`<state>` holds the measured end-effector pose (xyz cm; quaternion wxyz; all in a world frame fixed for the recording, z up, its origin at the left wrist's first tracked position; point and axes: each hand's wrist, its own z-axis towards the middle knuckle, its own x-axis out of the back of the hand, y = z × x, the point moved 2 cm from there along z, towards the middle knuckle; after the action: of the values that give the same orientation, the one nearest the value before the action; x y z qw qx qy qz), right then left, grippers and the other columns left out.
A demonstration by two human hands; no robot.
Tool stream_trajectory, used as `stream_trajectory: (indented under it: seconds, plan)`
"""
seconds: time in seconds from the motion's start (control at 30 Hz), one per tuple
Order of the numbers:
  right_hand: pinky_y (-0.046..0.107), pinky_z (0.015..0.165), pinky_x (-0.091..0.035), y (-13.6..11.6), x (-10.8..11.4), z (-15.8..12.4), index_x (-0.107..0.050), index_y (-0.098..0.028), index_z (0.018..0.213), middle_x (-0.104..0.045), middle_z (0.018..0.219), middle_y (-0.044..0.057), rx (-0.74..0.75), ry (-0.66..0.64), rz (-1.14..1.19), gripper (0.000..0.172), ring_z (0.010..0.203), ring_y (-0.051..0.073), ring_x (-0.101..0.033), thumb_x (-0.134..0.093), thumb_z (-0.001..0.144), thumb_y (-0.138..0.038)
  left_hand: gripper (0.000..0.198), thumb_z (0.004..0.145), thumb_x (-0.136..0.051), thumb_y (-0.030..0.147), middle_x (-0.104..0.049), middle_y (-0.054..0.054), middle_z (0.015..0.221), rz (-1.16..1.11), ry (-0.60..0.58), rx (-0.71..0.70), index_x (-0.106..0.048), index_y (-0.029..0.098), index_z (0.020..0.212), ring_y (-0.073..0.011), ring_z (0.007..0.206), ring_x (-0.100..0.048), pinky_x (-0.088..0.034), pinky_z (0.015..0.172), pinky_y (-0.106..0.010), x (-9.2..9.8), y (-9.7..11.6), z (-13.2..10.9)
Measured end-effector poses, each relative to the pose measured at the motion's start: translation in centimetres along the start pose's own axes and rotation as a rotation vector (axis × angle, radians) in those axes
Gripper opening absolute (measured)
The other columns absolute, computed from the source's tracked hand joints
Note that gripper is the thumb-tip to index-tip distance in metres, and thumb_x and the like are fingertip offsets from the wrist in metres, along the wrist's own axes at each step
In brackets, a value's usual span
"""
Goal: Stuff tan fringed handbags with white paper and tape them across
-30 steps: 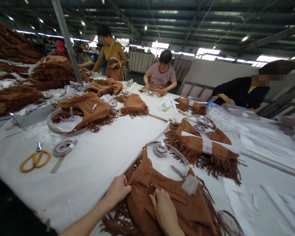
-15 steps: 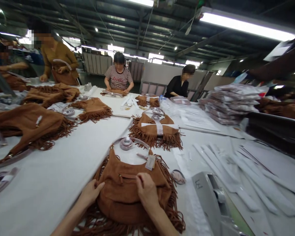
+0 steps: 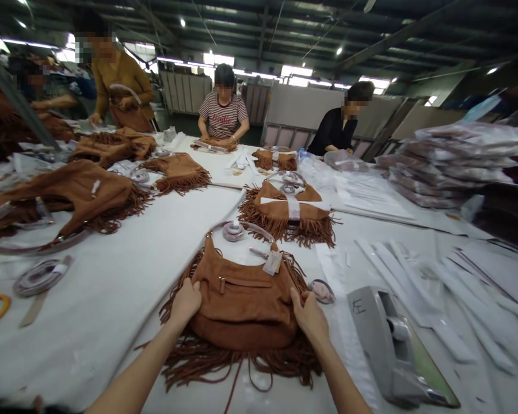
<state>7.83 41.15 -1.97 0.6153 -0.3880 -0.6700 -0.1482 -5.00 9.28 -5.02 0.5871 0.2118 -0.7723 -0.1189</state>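
Observation:
A brown suede fringed handbag (image 3: 242, 310) lies flat in front of me, its zipped pocket facing up and its strap toward the far side. My left hand (image 3: 186, 300) is closed on the bag's left edge, thumb on top. At the right edge, my right hand (image 3: 309, 313) pinches the suede between thumb and fingers. A tag (image 3: 272, 262) hangs near the right strap end. Long fringe spreads out below the bag. Above it lies a wrapped, coiled strap (image 3: 233, 231), and another small coil (image 3: 322, 291) sits right of my right hand.
A grey tape dispenser (image 3: 382, 339) stands at right, beside white strips (image 3: 414, 299). A banded fringed bag (image 3: 291, 210) lies ahead; more bags (image 3: 86, 187) lie left. Bagged goods (image 3: 453, 164) are stacked far right. Several co-workers, one in a striped shirt (image 3: 223, 115), work across the table (image 3: 99, 293).
My right hand has moved from the zipped pocket to the bag's right edge. My left hand still holds the left edge. The view has shifted a little left and down.

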Motion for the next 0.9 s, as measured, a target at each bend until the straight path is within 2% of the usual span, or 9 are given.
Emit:
stream_trajectory:
  seconds: [0.13, 0.23, 0.33, 0.43, 0.57, 0.73, 0.9]
  plan:
    - [0.031, 0.067, -0.041, -0.8, -0.3, 0.0, -0.046, -0.016, 0.109, -0.069, 0.088, 0.012, 0.074, 0.067, -0.045, 0.042, 0.083, 0.026, -0.067, -0.037, 0.093, -0.053, 0.029, 0.096, -0.027, 0.033, -0.07, -0.021, 0.093, 0.096, 0.015, -0.027, -0.048, 0.014, 0.103, -0.0321, 0.087, -0.068, -0.048, 0.073, -0.039, 0.0, 0.6, -1.0]
    - [0.029, 0.065, -0.039, -1.4, -0.1, 0.1, -0.047, -0.02, 0.107, -0.068, 0.085, 0.007, 0.15, 0.108, -0.093, 0.033, 0.08, 0.023, -0.066, -0.038, 0.094, -0.05, 0.029, 0.098, -0.023, 0.033, -0.07, -0.019, 0.09, 0.153, 0.031, -0.064, -0.045, 0.016, 0.105, -0.0307, 0.086, -0.069, -0.047, 0.07, -0.036, 0.3, 0.6, -1.3]
    - [0.028, 0.06, -0.036, -1.2, 0.2, 0.7, -0.049, -0.02, 0.104, -0.068, 0.081, 0.008, 0.164, 0.132, -0.156, 0.029, 0.076, 0.024, -0.066, -0.037, 0.095, -0.045, 0.027, 0.099, -0.022, 0.033, -0.07, -0.017, 0.087, 0.206, 0.035, -0.1, -0.044, 0.017, 0.105, -0.0288, 0.084, -0.069, -0.044, 0.064, -0.032, 0.5, 0.2, -1.2]
    - [0.029, 0.055, -0.034, -0.4, 0.1, 1.4, -0.05, -0.017, 0.101, -0.067, 0.074, 0.01, 0.142, 0.12, -0.213, 0.026, 0.07, 0.025, -0.067, -0.038, 0.096, -0.039, 0.026, 0.099, -0.022, 0.032, -0.07, -0.015, 0.081, 0.253, 0.032, -0.119, -0.043, 0.017, 0.104, -0.0275, 0.08, -0.069, -0.041, 0.058, -0.029, 0.5, -0.3, -0.9]
    - [0.028, 0.052, -0.031, 0.0, -0.5, 2.0, -0.049, -0.018, 0.1, -0.067, 0.072, 0.008, 0.175, 0.102, -0.254, 0.026, 0.068, 0.026, -0.067, -0.037, 0.096, -0.042, 0.023, 0.099, -0.025, 0.032, -0.07, -0.011, 0.076, 0.309, 0.015, -0.156, -0.044, 0.02, 0.101, -0.0262, 0.076, -0.07, -0.039, 0.056, -0.027, 0.1, -0.8, -0.1]
    - [0.028, 0.05, -0.032, -0.3, -1.1, 2.7, -0.048, -0.019, 0.101, -0.067, 0.07, 0.008, 0.17, 0.086, -0.347, 0.028, 0.068, 0.026, -0.068, -0.034, 0.097, -0.043, 0.026, 0.099, -0.024, 0.035, -0.07, -0.011, 0.075, 0.395, 0.008, -0.169, -0.044, 0.02, 0.104, -0.0288, 0.075, -0.07, -0.04, 0.056, -0.028, 0.0, -1.2, 1.0]
    - [0.028, 0.05, -0.035, -0.7, -1.0, 2.9, -0.047, -0.018, 0.099, -0.066, 0.068, 0.008, 0.185, 0.011, -0.382, 0.027, 0.068, 0.027, -0.069, -0.033, 0.097, -0.041, 0.024, 0.1, -0.025, 0.034, -0.07, -0.008, 0.073, 0.424, -0.027, -0.218, -0.046, 0.021, 0.103, -0.0258, 0.073, -0.069, -0.038, 0.053, -0.026, 0.7, -0.8, 1.9]
